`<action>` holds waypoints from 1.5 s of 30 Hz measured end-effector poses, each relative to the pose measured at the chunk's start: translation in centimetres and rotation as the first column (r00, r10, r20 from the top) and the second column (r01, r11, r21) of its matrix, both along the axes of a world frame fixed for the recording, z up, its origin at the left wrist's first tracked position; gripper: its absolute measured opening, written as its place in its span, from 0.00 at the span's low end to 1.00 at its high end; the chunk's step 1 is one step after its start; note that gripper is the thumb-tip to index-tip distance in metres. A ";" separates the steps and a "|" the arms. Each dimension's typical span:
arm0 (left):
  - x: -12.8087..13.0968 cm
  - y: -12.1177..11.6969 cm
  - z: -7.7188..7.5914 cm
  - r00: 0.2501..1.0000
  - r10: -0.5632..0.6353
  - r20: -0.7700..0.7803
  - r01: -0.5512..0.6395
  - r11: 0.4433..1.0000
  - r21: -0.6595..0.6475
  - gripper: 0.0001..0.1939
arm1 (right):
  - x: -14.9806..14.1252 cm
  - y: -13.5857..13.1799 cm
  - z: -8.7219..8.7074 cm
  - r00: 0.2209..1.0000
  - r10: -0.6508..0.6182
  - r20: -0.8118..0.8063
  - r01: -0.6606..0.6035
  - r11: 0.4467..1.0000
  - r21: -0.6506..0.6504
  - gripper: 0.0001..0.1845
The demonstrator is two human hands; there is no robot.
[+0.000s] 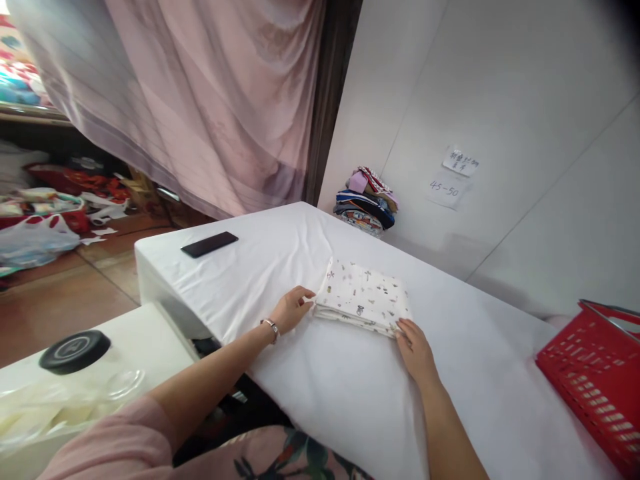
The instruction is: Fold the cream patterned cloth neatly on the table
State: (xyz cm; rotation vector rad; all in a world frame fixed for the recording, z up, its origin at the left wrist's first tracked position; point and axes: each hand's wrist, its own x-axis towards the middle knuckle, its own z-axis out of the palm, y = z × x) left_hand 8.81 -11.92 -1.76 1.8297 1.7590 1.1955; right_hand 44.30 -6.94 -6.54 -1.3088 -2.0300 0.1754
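A folded white cloth with small scattered prints lies flat on the white-covered table, its stacked layers showing along the near edge. At its near left corner, my left hand pinches the edge between thumb and fingers; a bracelet circles that wrist. My right hand grips the near right corner, fingertips on top and thumb at the front edge.
A black phone lies at the table's far left. Folded clothes are stacked by the wall. A red basket stands at the right. A black round lid rests on a lower white surface at the left.
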 end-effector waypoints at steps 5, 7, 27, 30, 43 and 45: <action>0.5 0.2 0.5 0.980 -0.119 -0.160 0.121 0.993 0.002 0.15 | 0.0 0.0 -0.5 1.000 -0.012 0.025 0.009 0.994 0.109 0.21; 0.8 0.5 0.6 0.960 -0.124 -0.252 0.117 0.992 -0.043 0.14 | 0.0 0.0 -0.6 0.999 -0.034 0.041 0.028 0.990 0.137 0.22; 2.1 3.0 3.4 0.938 -0.143 -0.316 0.178 0.981 0.083 0.09 | 0.8 0.0 -0.1 0.991 -0.116 -0.065 0.120 0.991 0.055 0.17; 3.6 4.0 2.8 0.893 -0.182 -0.411 0.225 0.973 0.058 0.09 | 1.0 -0.1 -0.2 0.991 -0.122 -0.053 0.124 0.991 0.049 0.17; 4.7 3.5 -0.8 0.837 -0.166 -0.522 0.243 0.967 0.082 0.10 | -5.7 4.3 5.5 0.999 0.019 0.042 -0.021 0.998 0.057 0.18; 4.8 3.5 -0.8 0.839 -0.172 -0.516 0.248 0.965 0.080 0.09 | -9.4 5.9 6.6 0.995 0.060 0.084 -0.060 0.998 -0.004 0.20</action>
